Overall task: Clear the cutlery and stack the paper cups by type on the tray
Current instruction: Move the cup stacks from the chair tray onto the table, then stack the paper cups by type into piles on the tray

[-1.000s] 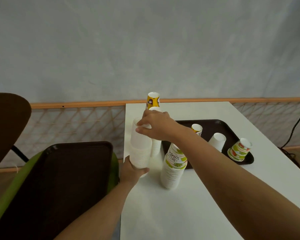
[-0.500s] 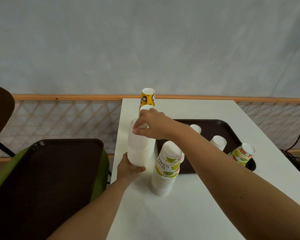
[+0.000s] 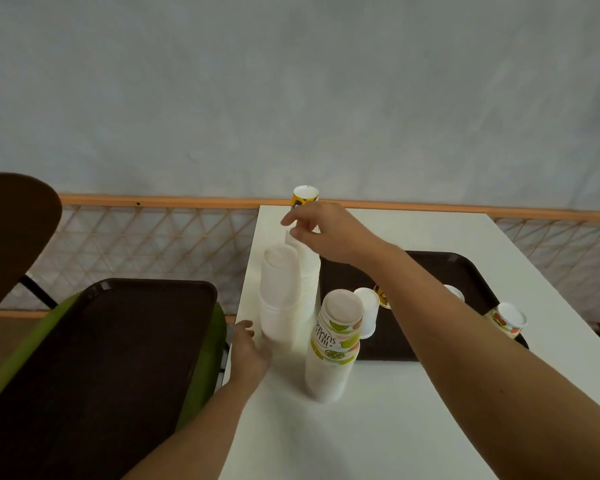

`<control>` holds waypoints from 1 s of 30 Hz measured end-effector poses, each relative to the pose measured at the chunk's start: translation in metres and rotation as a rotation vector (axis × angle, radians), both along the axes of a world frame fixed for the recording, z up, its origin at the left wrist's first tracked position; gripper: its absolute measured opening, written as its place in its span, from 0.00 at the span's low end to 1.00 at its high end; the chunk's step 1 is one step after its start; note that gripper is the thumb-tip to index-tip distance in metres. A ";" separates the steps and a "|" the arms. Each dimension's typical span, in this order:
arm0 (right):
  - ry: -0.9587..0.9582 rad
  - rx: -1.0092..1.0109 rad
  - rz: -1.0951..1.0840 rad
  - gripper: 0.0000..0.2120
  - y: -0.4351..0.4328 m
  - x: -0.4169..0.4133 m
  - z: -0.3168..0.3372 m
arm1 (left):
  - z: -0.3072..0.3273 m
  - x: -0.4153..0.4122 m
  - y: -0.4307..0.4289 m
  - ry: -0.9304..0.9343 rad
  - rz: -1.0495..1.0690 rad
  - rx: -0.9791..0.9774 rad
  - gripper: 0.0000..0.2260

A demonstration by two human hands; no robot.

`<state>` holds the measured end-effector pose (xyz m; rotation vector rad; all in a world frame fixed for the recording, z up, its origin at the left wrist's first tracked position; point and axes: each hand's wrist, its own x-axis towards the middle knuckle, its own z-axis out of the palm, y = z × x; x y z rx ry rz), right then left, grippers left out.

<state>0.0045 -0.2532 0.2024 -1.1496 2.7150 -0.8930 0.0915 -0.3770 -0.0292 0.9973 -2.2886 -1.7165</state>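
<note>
Far left, a dark brown plastic tray (image 3: pixel 101 358) sits on a green chair seat (image 3: pixel 201 375). The left hand (image 3: pixel 249 351) has let go. Half a second ago it cupped the foot of the tall stack of plain white paper cups (image 3: pixel 279 299); now it lies slack on the white table (image 3: pixel 378 427) just beside it, fingers relaxed. That stack stands upright near the table's left edge, bases up, mouths down. The right hand (image 3: pixel 326 233) has lifted off its top and hovers above, fingers loosely spread. Whether the thumb touches the second white cup stack (image 3: pixel 310 271) behind, I can't tell. Right again is the lime-printed cup stack (image 3: pixel 333 344), also upright and inverted. Then comes the second dark tray (image 3: pixel 430 268), holding a small white cup (image 3: pixel 366 313).
</note>
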 end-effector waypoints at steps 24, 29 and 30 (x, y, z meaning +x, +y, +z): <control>-0.226 -0.084 -0.264 0.32 0.067 0.080 -0.037 | 0.008 0.052 0.037 0.090 -0.327 0.071 0.14; -0.238 -0.163 -0.255 0.39 0.075 0.087 -0.055 | 0.005 0.048 0.050 -0.046 -0.489 0.008 0.41; -0.233 -0.166 -0.248 0.39 0.076 0.086 -0.058 | 0.005 0.046 0.053 -0.062 -0.498 0.002 0.44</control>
